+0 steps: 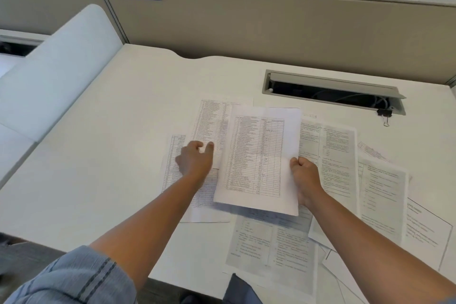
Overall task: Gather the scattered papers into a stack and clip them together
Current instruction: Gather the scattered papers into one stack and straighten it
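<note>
Right hand (304, 175): grip pinches the held sheet (259, 158) at its right edge.
Left hand (195, 158): grip released, fingers on the table sheet (209, 121) left of that; slide it under.

White printed papers (328, 155) lie scattered and overlapping on the table (111, 155). 1 sheet with a table of rows (256, 155) is lifted, its right edge pinched by the right fingers (296, 161). More table sheets (209, 118) lie under the left fingers (207, 147). A black binder clip (385, 113) lies well beyond the right fingers.
</note>
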